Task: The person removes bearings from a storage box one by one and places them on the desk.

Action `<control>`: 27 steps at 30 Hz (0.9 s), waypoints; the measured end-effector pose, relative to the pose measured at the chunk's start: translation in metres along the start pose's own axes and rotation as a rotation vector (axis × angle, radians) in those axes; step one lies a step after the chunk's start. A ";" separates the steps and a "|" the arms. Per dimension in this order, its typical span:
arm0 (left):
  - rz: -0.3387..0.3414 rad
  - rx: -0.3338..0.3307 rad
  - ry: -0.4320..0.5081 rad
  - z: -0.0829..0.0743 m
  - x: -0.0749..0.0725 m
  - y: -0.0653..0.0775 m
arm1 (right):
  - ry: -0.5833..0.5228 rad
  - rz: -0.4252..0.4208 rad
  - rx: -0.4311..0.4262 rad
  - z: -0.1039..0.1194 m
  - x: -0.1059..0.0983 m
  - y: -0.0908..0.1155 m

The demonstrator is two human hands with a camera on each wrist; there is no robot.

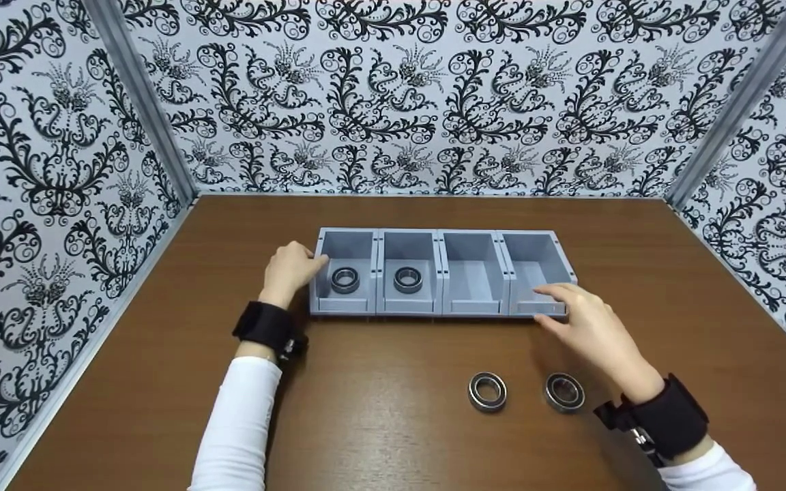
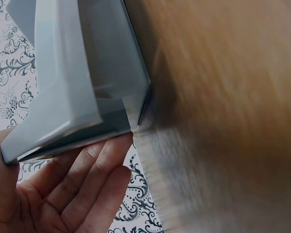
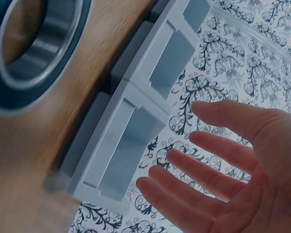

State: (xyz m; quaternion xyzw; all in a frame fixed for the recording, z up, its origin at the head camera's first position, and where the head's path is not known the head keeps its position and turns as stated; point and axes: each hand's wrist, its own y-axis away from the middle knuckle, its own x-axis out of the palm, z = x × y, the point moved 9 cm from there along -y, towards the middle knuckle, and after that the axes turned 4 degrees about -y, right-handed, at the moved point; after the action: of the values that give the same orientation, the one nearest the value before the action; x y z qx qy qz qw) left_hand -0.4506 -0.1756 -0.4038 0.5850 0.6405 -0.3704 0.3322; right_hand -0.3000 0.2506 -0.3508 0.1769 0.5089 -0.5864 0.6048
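Observation:
At the left end of a row of joined grey bins (image 1: 475,308), my left hand (image 1: 289,270) holds the side wall of the end bin. Its thumb lies over the rim, and the left wrist view shows the fingers (image 2: 89,167) against the outside of the bin (image 2: 72,97). My right hand (image 1: 594,327) is by the front corner of the rightmost bin, thumb and fingers apart with nothing between them. In the right wrist view its palm (image 3: 252,189) faces the bins (image 3: 131,131). One bearing (image 1: 345,289) lies in the leftmost bin, another bearing (image 1: 408,289) in the second.
Two loose bearings lie on the brown table (image 1: 379,409) in front of the row: one bearing (image 1: 473,402) to the left and another bearing (image 1: 557,404) close below my right hand. Patterned panels (image 1: 379,102) with grey metal posts (image 1: 144,95) enclose the back and sides.

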 end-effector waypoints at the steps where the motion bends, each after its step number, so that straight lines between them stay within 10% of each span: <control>1: -0.001 0.000 0.002 0.000 0.000 0.000 | 0.000 -0.002 0.012 -0.002 -0.001 0.000; 27: 0.008 -0.010 -0.004 0.001 0.000 0.000 | -0.012 -0.074 0.166 -0.063 -0.019 -0.005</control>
State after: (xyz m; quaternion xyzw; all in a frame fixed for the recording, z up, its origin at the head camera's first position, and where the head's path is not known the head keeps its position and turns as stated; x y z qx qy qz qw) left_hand -0.4504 -0.1762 -0.4045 0.5852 0.6392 -0.3672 0.3378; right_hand -0.3263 0.3100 -0.3599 0.2039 0.4610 -0.6496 0.5692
